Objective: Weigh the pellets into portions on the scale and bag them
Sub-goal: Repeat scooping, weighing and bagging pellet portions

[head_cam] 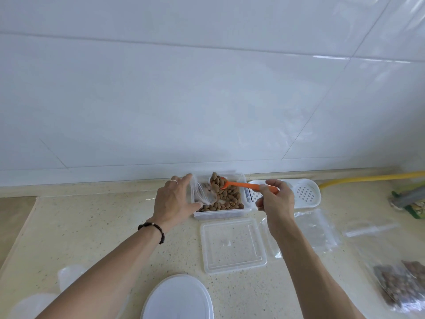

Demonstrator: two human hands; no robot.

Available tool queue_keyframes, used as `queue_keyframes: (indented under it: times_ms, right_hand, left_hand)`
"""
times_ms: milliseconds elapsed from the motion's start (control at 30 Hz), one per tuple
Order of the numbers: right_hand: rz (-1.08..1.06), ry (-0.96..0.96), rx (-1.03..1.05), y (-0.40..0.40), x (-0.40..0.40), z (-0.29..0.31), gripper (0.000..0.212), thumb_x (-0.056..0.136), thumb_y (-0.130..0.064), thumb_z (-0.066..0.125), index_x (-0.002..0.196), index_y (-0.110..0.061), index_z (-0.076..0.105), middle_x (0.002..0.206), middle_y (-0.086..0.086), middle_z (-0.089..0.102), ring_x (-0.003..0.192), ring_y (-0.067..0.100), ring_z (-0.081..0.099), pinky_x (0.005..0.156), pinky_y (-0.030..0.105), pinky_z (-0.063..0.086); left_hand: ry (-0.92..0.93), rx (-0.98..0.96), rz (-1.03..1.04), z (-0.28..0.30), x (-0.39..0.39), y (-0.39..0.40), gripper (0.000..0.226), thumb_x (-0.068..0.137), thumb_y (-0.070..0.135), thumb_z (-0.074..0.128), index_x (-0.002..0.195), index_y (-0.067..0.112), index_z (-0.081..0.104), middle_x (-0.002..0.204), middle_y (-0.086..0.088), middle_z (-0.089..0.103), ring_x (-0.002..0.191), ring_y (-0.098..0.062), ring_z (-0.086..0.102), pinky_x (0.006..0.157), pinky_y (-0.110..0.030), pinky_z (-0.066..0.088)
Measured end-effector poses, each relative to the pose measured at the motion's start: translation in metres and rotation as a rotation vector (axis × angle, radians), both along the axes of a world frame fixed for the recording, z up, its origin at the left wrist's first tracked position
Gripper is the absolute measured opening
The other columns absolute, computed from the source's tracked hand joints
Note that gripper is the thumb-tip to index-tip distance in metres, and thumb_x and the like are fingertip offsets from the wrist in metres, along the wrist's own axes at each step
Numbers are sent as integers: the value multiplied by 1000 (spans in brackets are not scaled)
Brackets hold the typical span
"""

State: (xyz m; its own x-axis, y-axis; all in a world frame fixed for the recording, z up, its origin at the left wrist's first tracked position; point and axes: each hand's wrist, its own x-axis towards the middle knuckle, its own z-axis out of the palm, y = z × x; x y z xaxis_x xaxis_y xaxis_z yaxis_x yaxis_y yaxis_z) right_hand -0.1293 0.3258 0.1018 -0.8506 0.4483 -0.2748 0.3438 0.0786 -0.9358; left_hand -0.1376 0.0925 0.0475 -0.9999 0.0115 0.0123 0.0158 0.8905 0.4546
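Head view: over a clear container (220, 212) at the back of the speckled surface (92, 226), the right hand (274, 199) grips an orange scoop (243, 185), its long axis running left, loaded bowl just right of the clear bag (203, 192) whose mouth the left hand (174, 199) pinches. The pellets (227, 196), brown and almond-shaped, fill the container. 2 filled bags (400, 284) lie far right.
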Motion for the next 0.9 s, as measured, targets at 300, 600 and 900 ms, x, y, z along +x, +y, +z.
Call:
queue_keyframes:
  times_ms: [300,600,900]
  right_hand:
    - [504,364,480,-22,21,28,11,93,-8,61,87,-17,57,60,4,56,46,19,44,48,27,36]
    - [319,392,357,-21,24,27,20,91,-6,63,82,-23,58,67,0,63,54,30,59,50,40,49]
    - [88,74,462,-10,2,-39,9,95,-16,55,89,-22,55,80,-12,62,66,31,64,65,49,56]
  left_hand:
    - [-37,346,-4,-3,2,6,84,74,37,79,142,24,32,121,-2,47,102,-11,47,79,-23,40]
    - [-19,337,49,-13,2,-2,84,72,32,79,142,25,32,123,-2,46,109,-16,46,85,-29,44]
    - [57,244,22,-22,11,-13,91,67,38,85,143,25,36,103,4,44,88,-10,48,89,-31,45]
